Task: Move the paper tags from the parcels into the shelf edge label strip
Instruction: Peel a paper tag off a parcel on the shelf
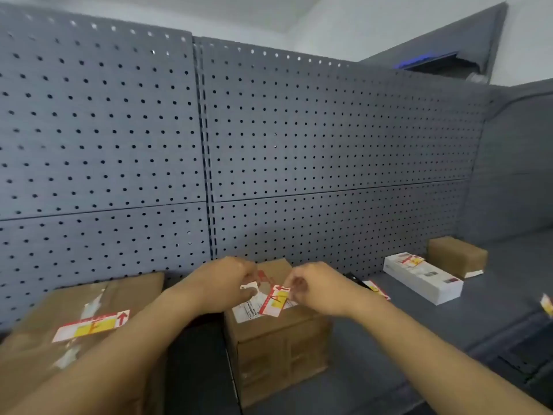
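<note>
A brown cardboard parcel [278,351] stands in the middle of the grey shelf. On its top lies a red, white and yellow paper tag [273,301], partly lifted. My right hand [317,290] pinches the tag's upper right corner. My left hand [224,283] holds a torn white scrap of paper [250,286] at the tag's left end. A second tag [91,324] lies flat on the large parcel [59,339] at the left. A third tag [414,260] sits on the white box [425,278] at the right. The shelf edge label strip cannot be made out.
A grey pegboard wall [269,145] backs the shelf. A small brown parcel [456,256] stands at the far right behind the white box. Another tag [378,290] lies on the shelf surface right of my hands, and a tag fragment [547,305] shows at the frame's right edge.
</note>
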`<state>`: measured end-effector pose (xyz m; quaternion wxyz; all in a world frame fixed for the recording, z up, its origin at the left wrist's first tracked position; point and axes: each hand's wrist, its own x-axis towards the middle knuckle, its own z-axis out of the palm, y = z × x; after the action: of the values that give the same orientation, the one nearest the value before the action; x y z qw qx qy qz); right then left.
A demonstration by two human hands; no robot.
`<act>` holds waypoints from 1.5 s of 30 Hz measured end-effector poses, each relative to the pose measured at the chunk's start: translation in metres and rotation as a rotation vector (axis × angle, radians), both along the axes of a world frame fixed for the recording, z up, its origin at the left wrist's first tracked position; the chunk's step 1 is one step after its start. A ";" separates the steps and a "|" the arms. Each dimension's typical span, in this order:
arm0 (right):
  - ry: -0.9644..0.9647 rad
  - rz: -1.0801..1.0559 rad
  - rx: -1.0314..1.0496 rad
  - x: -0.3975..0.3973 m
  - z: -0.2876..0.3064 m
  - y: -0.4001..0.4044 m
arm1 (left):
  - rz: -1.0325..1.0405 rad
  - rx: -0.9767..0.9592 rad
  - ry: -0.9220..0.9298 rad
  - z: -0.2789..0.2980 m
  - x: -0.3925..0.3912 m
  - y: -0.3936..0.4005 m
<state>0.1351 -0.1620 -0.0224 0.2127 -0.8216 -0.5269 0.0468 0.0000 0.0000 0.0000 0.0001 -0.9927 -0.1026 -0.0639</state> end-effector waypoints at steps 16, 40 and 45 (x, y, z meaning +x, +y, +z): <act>-0.062 0.256 -0.363 0.029 0.018 0.051 | -0.008 -0.026 0.070 -0.006 0.027 0.023; 0.078 0.178 -0.549 0.038 0.024 0.054 | 0.132 -0.070 0.104 -0.010 0.003 -0.010; 0.043 0.163 -0.430 0.028 0.026 0.049 | 0.180 -0.068 0.083 -0.003 -0.011 -0.015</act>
<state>0.1634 -0.1129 0.0036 0.0397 -0.8015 -0.5647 0.1926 -0.0113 -0.0152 -0.0028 -0.0238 -0.9806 -0.1934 -0.0192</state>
